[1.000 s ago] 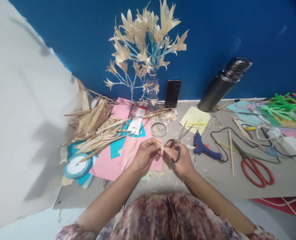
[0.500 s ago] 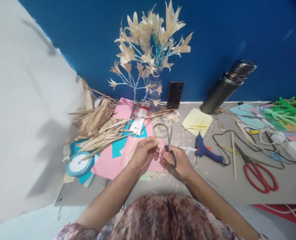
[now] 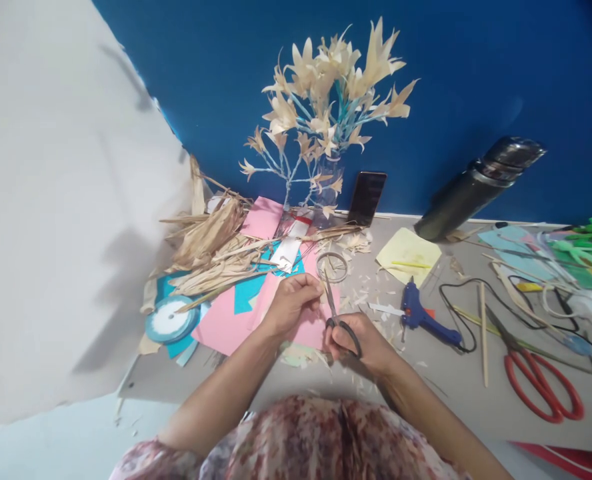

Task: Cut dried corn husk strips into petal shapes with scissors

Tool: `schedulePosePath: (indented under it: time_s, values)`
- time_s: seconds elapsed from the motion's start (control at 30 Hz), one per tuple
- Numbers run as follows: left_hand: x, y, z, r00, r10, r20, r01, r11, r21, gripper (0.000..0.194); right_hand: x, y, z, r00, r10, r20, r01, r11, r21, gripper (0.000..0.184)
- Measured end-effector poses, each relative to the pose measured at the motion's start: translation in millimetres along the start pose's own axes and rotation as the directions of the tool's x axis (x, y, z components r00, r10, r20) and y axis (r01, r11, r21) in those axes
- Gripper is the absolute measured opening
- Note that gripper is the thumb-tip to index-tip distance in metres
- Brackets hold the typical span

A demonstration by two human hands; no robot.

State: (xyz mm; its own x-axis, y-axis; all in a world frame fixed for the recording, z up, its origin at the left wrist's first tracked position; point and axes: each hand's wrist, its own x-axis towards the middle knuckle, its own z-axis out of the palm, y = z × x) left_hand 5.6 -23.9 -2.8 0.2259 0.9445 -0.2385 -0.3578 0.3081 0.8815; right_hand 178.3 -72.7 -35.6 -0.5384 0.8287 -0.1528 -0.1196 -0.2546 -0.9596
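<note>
The right grip [image 3: 363, 341] holds scissors [image 3: 331, 300] (black-handled, slim-bladed).

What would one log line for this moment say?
left hand: pinched, contents unclear | right hand: black-handled scissors | table: blue glue gun, red-handled scissors

The black-handled scissors [image 3: 331, 304] are now closing their blades and leaning toward the left hand [image 3: 296, 303] (they were gaping toward the tabletop's [image 3: 481, 407] far edge), while the right hand's [image 3: 363, 340] fingertips are separating from the left's, toward the near edge.
</note>
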Motion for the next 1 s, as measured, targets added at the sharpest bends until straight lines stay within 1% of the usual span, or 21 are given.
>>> schedulePosePath:
  time_s: [0.1,0.2,0.33,0.5,0.6,0.67,0.77,0.9,1.0]
  values:
    - [0.7,-0.3,-0.6,1.000,0.000,0.003,0.000,1.000,0.028,0.015,0.1,-2.1,-0.6,1.000,0.010,0.001,-0.010,0.999,-0.053,0.053]
    - [0.9,1.1,-0.6,1.000,-0.001,0.000,0.000,0.999,0.046,0.015,-0.5,-5.9,0.5,1.000,0.029,-0.012,-0.030,0.997,-0.066,0.053]
    - [0.4,4.1,-0.4,1.000,-0.016,0.004,0.015,0.998,0.061,0.014,-1.3,-9.2,2.4,0.998,0.060,-0.033,-0.062,0.996,-0.063,0.054]
    - [0.6,5.0,-0.9,0.999,-0.030,0.025,0.029,0.998,0.053,0.016,0.1,-3.9,3.3,0.997,0.051,-0.059,-0.052,0.998,-0.018,0.055]
    - [0.2,5.3,0.2,0.995,-0.084,0.055,0.085,0.996,-0.012,0.019,0.1,0.0,3.2,0.994,0.046,-0.100,-0.045,0.999,0.013,0.056]
    - [-0.4,5.7,1.3,0.993,-0.107,0.059,0.111,0.991,-0.079,0.022,-0.4,-0.1,3.2,0.991,0.044,-0.128,-0.035,0.997,0.071,0.055]
    - [-0.8,6.4,2.1,0.992,-0.109,0.065,0.119,0.976,-0.182,0.022,-1.2,-3.7,4.3,0.994,0.034,-0.107,-0.020,0.991,0.132,0.056]
    - [0.1,6.8,1.1,0.991,-0.111,0.076,0.128,0.948,-0.290,0.021,-1.1,-5.1,6.8,0.999,0.020,-0.048,-0.018,0.999,0.050,0.058]
    - [1.4,5.4,-0.3,0.990,-0.130,0.055,0.141,0.940,-0.310,0.022,-0.4,-1.1,7.3,0.999,0.035,-0.021,-0.035,0.999,-0.020,0.059]
